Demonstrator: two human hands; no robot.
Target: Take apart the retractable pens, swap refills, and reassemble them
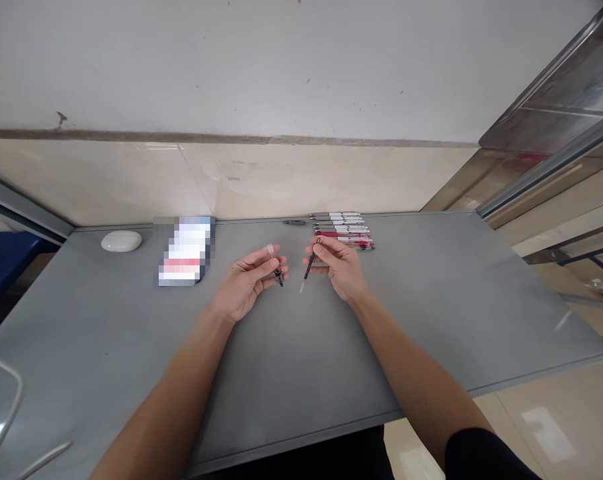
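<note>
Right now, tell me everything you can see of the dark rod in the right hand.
The dark rod is slim and straight, probably plastic, with a pale translucent-looking tip. The right hand pinches its upper part. It slants over the gray table, tip towards the wearer and slightly left, apart from the left hand. Finer details are too small to tell.

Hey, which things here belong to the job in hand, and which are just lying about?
Likely the job:
pen part, in the left hand
slim black stick, in the right hand
row of pens
short dark piece beside them

Probably just lying about:
phone
white rounded object
white cable-like loop
</note>
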